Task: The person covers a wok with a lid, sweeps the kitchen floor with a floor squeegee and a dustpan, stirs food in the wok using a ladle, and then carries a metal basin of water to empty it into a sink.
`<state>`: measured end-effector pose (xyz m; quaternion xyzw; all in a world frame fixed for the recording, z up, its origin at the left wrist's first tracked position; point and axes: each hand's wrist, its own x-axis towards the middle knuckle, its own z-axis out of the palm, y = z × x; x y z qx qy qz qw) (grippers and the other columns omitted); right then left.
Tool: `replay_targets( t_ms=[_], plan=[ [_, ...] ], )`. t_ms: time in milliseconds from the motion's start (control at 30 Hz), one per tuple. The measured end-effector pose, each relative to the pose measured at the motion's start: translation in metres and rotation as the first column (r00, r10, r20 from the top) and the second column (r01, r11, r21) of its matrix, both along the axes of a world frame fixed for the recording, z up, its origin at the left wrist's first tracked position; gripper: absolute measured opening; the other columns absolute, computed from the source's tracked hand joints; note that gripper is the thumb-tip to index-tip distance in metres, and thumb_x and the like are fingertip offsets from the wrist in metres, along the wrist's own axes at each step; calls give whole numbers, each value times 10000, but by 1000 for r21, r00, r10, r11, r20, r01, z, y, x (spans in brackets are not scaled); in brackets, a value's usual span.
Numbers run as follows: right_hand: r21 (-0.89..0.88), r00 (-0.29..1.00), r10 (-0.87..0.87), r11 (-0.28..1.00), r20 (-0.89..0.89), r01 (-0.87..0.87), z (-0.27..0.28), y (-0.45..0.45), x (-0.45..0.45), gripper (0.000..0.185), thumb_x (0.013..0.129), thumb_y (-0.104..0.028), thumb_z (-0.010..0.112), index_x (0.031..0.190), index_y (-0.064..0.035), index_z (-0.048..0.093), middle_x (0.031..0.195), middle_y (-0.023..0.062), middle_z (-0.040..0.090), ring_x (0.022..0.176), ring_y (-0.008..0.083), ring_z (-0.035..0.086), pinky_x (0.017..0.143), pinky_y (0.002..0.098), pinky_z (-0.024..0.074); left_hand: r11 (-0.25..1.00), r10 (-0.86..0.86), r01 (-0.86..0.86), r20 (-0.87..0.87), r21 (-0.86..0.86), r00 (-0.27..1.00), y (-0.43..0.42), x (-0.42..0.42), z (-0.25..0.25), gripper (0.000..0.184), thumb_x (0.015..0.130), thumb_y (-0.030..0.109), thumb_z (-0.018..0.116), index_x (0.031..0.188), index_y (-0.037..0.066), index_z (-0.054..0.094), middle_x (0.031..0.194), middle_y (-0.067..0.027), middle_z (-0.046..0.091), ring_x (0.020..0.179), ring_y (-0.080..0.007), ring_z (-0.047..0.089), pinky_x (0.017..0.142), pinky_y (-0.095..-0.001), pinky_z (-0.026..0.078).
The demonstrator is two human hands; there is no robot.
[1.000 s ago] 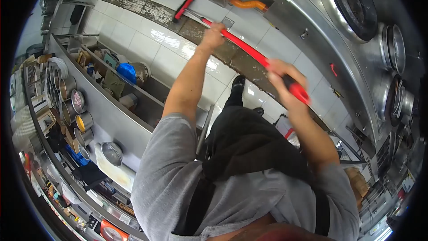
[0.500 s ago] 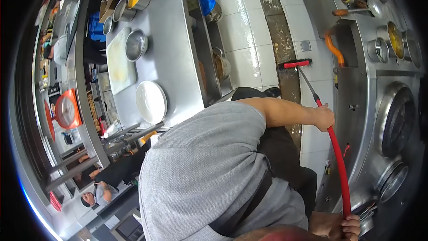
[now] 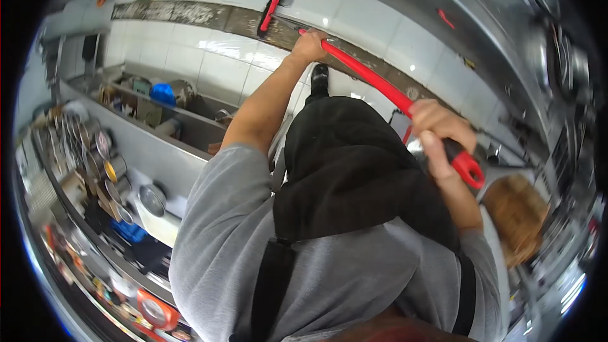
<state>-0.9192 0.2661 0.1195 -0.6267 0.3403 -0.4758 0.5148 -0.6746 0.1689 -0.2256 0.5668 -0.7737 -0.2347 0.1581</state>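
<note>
A long-handled floor brush with a red handle [image 3: 370, 76] and a red head [image 3: 269, 16] with dark bristles is held in both my hands. My left hand [image 3: 309, 45] is wrapped round the lower part of the handle. Nearer my body, my right hand [image 3: 441, 128] grips the upper end, close to its black and red tip with a hanging hole. The brush head rests on the floor, at the edge of a worn dark strip [image 3: 209, 16] and beside a small square floor drain [image 3: 286, 0].
White wet tiles [image 3: 237, 57] lie on both sides of the strip. To the left stands a steel counter [image 3: 136, 142] with a metal bowl [image 3: 152, 198] and shelves below. A steel cooking range [image 3: 468, 44] runs along the right. My black shoe [image 3: 320, 79] stands near the strip.
The view has turned strongly, so the counter now lies lower left and the brush points up and left. Both hands still hold the handle; the brush head stays near the drain.
</note>
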Motion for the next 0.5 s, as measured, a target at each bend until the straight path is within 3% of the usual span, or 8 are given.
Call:
replay_targets(
  t_ms=[67,167,200,267,500],
  plan=[
    [38,997,-44,998,61,42,30,18,-21,167,739,12,571,628,2,446,606,88,475,568,236,468,649,402,424,993,-78,83,-60,88,995,19,-46,25,306,720,326,671,718,26,607,784,-181,608,854,-337,584,759,-417,471],
    [-55,977,-117,990,178,128,58,51,-57,204,701,-35,613,580,-14,451,535,68,466,441,217,443,476,356,401,994,-76,95,-300,50,951,58,-128,60,290,716,274,685,636,16,579,729,-190,591,826,-347,569,739,-422,468],
    [-53,973,-148,986,177,159,62,58,-69,204,701,-35,613,580,-14,451,535,68,466,441,217,443,476,356,401,993,-103,114,-349,11,931,70,-151,63,286,711,261,691,624,16,570,714,-188,585,802,-348,564,724,-427,466],
    [-204,981,69,979,183,-30,72,70,-96,202,691,-33,616,567,-30,457,498,52,457,382,185,430,409,318,378,982,-168,189,-416,10,894,88,-192,70,296,711,257,691,609,15,554,691,-183,573,772,-346,558,709,-431,462],
    [-254,998,-30,966,51,42,95,124,-139,221,696,-54,626,564,-39,450,476,33,451,359,162,420,396,301,381,913,-335,407,-558,6,760,131,-287,83,329,710,238,692,571,12,497,614,-160,520,716,-336,537,653,-431,447]
  ],
)
